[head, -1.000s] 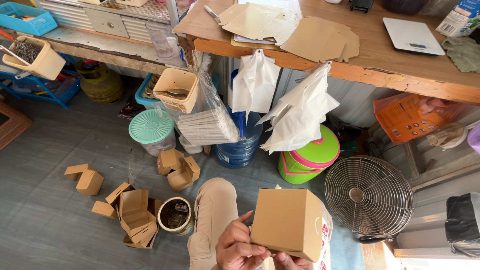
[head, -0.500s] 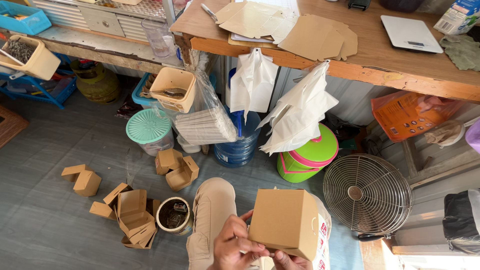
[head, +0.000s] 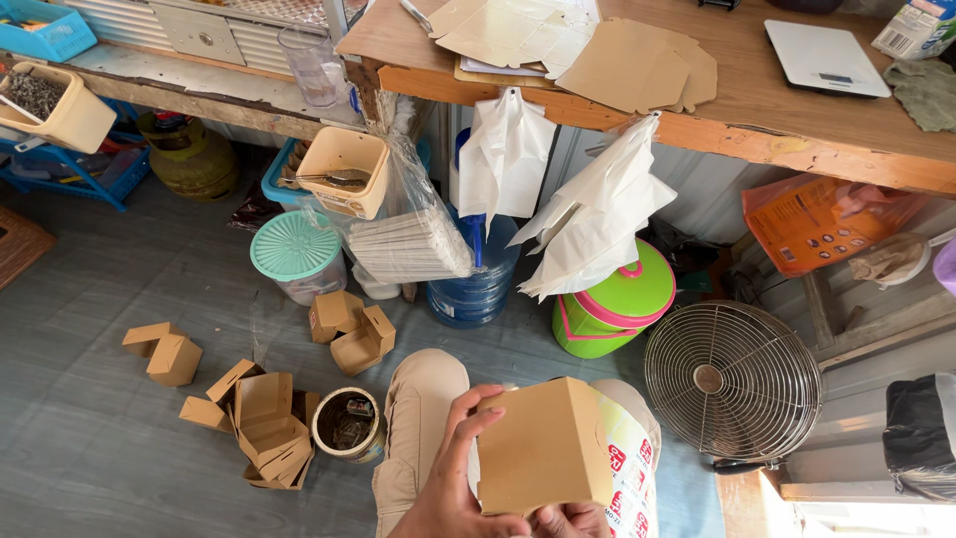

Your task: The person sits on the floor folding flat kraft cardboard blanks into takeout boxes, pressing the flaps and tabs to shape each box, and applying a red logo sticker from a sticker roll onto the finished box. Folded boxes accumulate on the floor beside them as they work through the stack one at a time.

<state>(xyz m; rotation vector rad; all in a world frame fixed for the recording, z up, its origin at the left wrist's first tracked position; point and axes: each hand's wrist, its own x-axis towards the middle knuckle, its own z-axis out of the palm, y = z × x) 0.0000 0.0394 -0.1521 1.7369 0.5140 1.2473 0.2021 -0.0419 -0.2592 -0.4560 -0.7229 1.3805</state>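
Note:
A folded brown cardboard box (head: 543,443) is held low in the middle of the head view, above my knees. My left hand (head: 453,478) grips its left side, with fingers curled over the top edge. Only the fingertips of my right hand (head: 573,518) show, beneath the box's bottom edge. A white bag with red print (head: 625,468) lies on my right thigh, just behind the box.
Several small brown boxes (head: 259,408) lie scattered on the grey floor at left, by a round tin (head: 347,423). A metal fan (head: 732,384) lies at right. Ahead stands a wooden table (head: 777,139) with flat cardboard sheets (head: 637,65), hanging white bags (head: 597,214), a blue water bottle (head: 478,279) and a green container (head: 617,304).
The box has been turned slightly in my hands, and my left fingers have climbed higher along its left side. The view has shifted a little.

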